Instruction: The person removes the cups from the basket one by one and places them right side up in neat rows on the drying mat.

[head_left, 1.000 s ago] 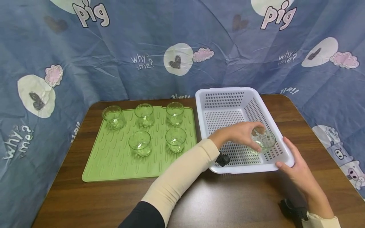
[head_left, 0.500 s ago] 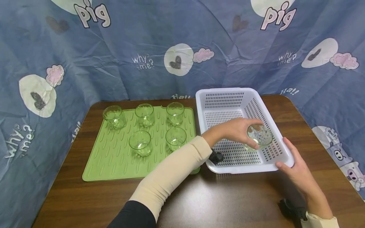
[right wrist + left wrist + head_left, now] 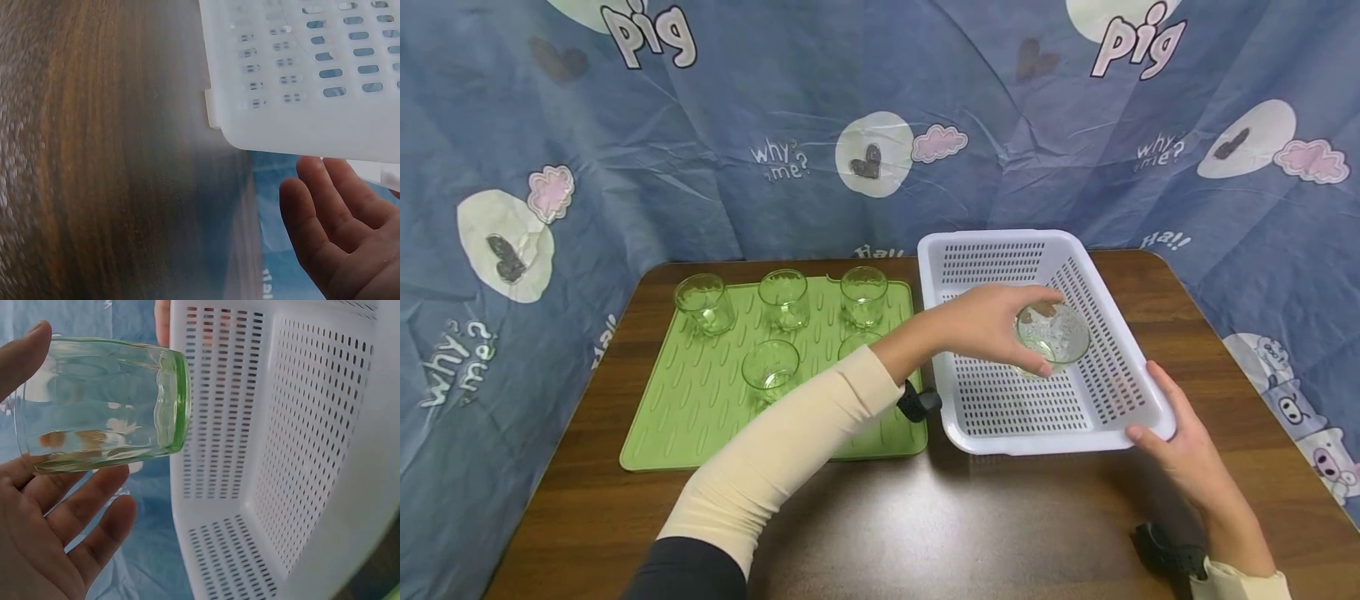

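My left hand (image 3: 981, 325) grips a clear glass tumbler (image 3: 1060, 335) between thumb and fingers, over the white plastic basket (image 3: 1037, 442). In the left wrist view the tumbler (image 3: 103, 403) has a greenish, thicker base, and the thumb lies across from the fingers. My right hand (image 3: 1187, 450) holds the basket's near right corner, thumb on the rim and fingers along the outer side. From the right wrist, several fingers of that hand (image 3: 344, 231) show beside the basket wall (image 3: 300, 125). No other tumbler shows in the basket.
Several greenish tumblers (image 3: 784, 302) stand upright on a green ribbed drying mat (image 3: 677, 425) left of the basket. My left forearm passes over the mat, partly covering one tumbler (image 3: 859, 343). Mat and basket rest on a dark wooden table (image 3: 962, 525), with a blue printed curtain (image 3: 775, 100) behind.
My left hand has carried the tumbler leftward and a little away from me, from the basket's right side toward its middle. The right hand stays at the basket's corner.
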A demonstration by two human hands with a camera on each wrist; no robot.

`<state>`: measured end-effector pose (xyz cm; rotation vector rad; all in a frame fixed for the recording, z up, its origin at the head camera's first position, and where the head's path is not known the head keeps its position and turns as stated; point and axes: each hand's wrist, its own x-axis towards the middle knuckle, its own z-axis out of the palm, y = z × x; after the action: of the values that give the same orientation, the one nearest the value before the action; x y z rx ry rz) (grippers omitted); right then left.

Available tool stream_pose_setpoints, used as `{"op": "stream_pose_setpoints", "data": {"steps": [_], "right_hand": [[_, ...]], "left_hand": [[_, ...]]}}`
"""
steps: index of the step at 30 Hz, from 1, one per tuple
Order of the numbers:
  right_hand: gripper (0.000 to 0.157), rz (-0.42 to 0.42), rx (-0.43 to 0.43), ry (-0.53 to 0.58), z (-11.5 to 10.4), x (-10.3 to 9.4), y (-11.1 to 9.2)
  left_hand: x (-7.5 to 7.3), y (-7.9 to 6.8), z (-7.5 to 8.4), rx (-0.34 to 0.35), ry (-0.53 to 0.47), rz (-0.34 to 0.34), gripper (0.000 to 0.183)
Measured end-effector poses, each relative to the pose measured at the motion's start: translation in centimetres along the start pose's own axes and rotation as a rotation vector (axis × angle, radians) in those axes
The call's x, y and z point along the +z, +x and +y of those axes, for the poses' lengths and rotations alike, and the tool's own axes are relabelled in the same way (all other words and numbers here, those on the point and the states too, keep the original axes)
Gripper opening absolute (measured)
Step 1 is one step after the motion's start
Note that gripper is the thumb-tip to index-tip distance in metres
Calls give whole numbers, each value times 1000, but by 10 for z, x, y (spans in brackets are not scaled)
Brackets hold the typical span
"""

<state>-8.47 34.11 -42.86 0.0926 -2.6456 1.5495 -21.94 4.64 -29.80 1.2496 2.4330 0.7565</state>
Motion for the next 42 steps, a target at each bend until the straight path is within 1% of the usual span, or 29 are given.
{"op": "stream_pose_setpoints", "data": {"steps": [6,8,11,14,17,22,25,29,32,36,39,42], "right_hand": [[90,-3,3,15,-2,2,0],[90,2,-4,32,-1,2,0],[90,4,-23,89,0,2,0],[90,13,-41,110,1,1,-1],[90,27,-46,86,1,-1,-1],[90,25,-33,86,-1,-3,1],[89,18,-24,108,-2,-2,4],[88,12,-21,154,-3,-1,5],[88,3,-22,171,-2,-1,5],[88,-9,-27,176,-1,-1,5],[88,-12,-27,127,0,0,3],[89,-9,-19,66,0,1,1]], "left_hand": [[-11,-24,-5,2,19,6,94],[-13,-36,-7,18,25,25,93],[-16,-55,-11,8,28,56,93],[-19,-75,-16,-53,29,97,95],[-22,-92,-22,-130,17,137,95],[-33,-120,-34,-231,-26,200,96],[-42,-141,-40,-267,-35,235,97],[-50,-171,-46,-295,-21,300,95],[-56,-194,-51,-336,-25,351,92],[-61,-224,-56,-402,8,407,90],[-61,-245,-59,-436,64,447,90],[-59,-265,-63,-451,108,500,89]]}}
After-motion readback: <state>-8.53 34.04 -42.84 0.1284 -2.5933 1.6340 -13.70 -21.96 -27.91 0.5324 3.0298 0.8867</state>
